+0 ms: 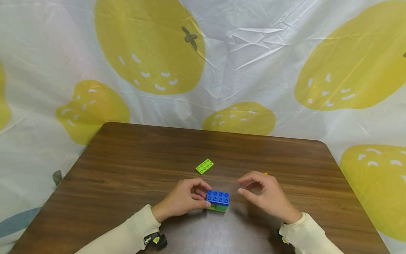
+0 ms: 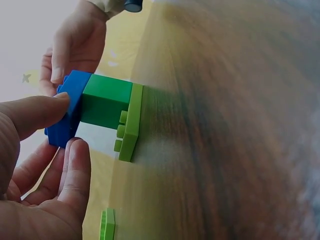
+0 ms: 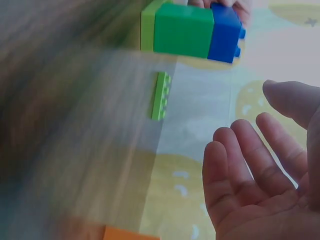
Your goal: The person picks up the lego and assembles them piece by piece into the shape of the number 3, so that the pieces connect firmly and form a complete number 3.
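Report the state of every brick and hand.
Blue brick: stacked on top
Green block: under the blue brick
Lower lime plate: stack's base, some studs bare
Loose lime plate: flat, studs up
Orange piece: only partly visible
Left hand: gripping blue brick
Right hand: empty

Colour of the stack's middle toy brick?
Plain green; the middle toy brick shows best in the right wrist view.

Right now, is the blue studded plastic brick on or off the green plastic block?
On: both wrist views show the blue brick meeting the green block without a visible gap.
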Motion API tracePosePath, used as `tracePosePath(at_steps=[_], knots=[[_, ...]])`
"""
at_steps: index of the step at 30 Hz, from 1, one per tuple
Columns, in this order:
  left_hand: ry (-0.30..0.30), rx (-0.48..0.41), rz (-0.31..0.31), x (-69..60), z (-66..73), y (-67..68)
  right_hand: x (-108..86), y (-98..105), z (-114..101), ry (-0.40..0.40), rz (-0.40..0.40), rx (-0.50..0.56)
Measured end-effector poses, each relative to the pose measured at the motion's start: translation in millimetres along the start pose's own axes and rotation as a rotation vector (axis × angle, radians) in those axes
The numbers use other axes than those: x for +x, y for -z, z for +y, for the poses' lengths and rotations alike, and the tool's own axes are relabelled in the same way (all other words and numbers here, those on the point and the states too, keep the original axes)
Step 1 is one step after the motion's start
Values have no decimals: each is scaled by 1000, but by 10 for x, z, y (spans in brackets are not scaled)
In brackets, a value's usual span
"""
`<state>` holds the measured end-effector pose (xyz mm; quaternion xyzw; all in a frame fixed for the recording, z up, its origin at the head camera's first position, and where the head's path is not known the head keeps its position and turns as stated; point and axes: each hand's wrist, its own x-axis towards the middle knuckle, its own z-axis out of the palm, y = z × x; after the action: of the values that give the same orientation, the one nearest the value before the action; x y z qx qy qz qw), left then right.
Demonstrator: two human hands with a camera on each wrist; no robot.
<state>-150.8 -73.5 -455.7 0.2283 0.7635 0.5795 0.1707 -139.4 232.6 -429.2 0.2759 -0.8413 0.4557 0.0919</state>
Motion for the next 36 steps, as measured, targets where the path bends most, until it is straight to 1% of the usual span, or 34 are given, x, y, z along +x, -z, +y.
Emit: tracePosePath(at_steps=[9,15,20,25,31,36], knots=[[-1,7,0,-5,-2,7,-13,260,142,-73,117,-136],[0,2,5,-9,8,4,-28,373,249,-88,174,-142],[-4,7,6,-9,8,6,-47,428,347,-123,197,-153],[-4,8,6,-6,-2,9,-54,483,417,-140,211,-167],[-7,6,6,-2,-1,4,-67,530,504,-156,221,-218],[-2,4,6,-5,2,7,-80,558,589,-149,210,-271]])
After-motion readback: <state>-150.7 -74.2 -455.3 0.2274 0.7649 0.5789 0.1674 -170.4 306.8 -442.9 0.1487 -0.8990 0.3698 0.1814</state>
